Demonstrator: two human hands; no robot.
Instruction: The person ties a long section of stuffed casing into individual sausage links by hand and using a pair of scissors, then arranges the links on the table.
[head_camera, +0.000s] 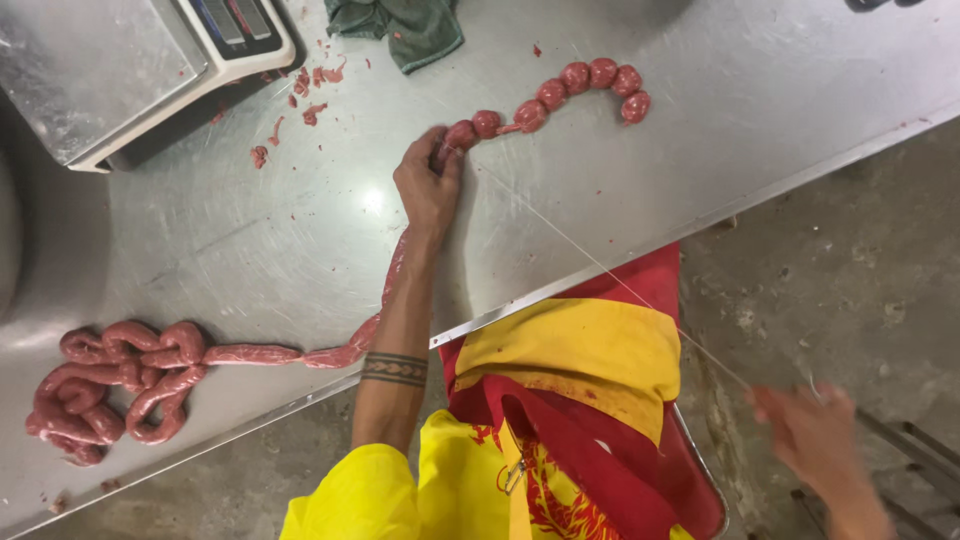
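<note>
sausage rope (400, 270) pinched by left hand (428, 185), right hand (815, 435) beyond table edge (700, 215)

A steel table (250, 250) carries a sausage rope (130, 385) near left; tied links (575, 85) far right; scale (120, 60), green cloth (410, 25) far.

Right hand (822, 440) blurred, fingers indistinct, wrist cut off at the bottom edge; grip on the thin string (600, 265) impossible to judge. Sausage casing (392, 280) partly hidden beneath the left hand (428, 180) and forearm. Weighing scale (120, 60) far beyond the left hand, cropped by the top edge. Green cloth (405, 25) likewise cropped. Meat scraps (300, 95) too small to make out.
</note>
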